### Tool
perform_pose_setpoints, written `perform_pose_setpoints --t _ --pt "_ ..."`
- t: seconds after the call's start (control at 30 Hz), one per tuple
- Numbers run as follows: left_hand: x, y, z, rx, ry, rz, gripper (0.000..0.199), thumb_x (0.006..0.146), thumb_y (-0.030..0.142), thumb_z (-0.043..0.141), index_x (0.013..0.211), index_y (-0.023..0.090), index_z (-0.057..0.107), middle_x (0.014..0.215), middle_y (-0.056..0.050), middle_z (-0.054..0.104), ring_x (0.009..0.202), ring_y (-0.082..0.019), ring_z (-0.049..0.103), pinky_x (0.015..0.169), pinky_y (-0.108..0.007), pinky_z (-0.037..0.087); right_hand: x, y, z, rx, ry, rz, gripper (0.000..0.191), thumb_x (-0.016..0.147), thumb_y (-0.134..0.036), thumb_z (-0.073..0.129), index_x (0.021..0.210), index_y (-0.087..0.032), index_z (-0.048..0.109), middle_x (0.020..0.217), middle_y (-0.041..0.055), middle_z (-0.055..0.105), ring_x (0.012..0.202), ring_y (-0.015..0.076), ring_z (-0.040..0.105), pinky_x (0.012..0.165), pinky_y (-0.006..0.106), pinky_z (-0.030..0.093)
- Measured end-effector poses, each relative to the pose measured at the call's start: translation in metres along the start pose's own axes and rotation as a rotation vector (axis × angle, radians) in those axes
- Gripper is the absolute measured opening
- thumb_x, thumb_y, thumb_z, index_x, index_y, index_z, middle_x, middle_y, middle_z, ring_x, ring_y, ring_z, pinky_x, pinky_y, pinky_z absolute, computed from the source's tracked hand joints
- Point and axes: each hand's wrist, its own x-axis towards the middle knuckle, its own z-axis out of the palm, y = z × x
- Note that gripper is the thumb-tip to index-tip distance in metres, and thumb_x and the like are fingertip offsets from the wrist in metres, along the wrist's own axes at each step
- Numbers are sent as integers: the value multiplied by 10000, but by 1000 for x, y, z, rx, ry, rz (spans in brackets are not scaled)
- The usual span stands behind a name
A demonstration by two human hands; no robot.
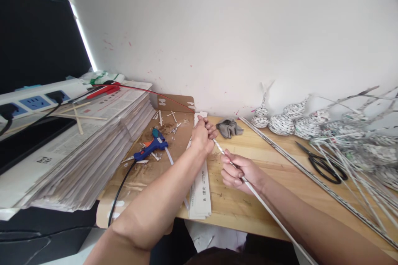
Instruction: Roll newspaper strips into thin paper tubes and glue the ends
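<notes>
A long, thin rolled paper tube [263,203] with a spiral seam runs from between my hands down to the lower right edge. My left hand [203,134] is closed round its upper end, above a stack of newspaper strips [200,196]. Lower on the tube, my right hand [238,170] grips it with curled fingers, palm side partly hidden. Just right of my left hand lies a crumpled grey cloth [229,128].
A blue glue gun [151,147] rests on cardboard [124,188] among paper scraps. Stacked newspapers [93,165] and a power strip [43,98] stand left. At right are black scissors [323,165], long paper tubes [298,167] and woven paper gourd shapes [282,124] along the wall.
</notes>
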Motion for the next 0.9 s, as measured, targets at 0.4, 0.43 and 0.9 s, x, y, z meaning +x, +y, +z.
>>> perform_pose_setpoints --t 0.4,0.43,0.9 --pt "0 2 2 15 0 16 369 905 453 387 673 167 407 490 73 249 358 -38 230 339 -167 118 4 -3 3 -53 18 -25 317 887 -508 392 756 -222 427 373 -110 254 321 94 273 384 233 282" --pt "0 2 2 17 1 20 375 902 463 386 672 167 407 491 72 252 358 -38 231 339 -167 119 5 -3 2 -133 67 -52 318 880 -513 414 769 -217 447 390 -99 307 335 94 307 392 232 285" --pt "-1 2 3 22 7 39 380 890 483 394 675 170 407 495 74 246 360 -40 219 334 -164 124 9 -2 1 -322 212 -156 331 864 -502 485 781 -183 508 450 -67 427 398 89 396 435 227 306"
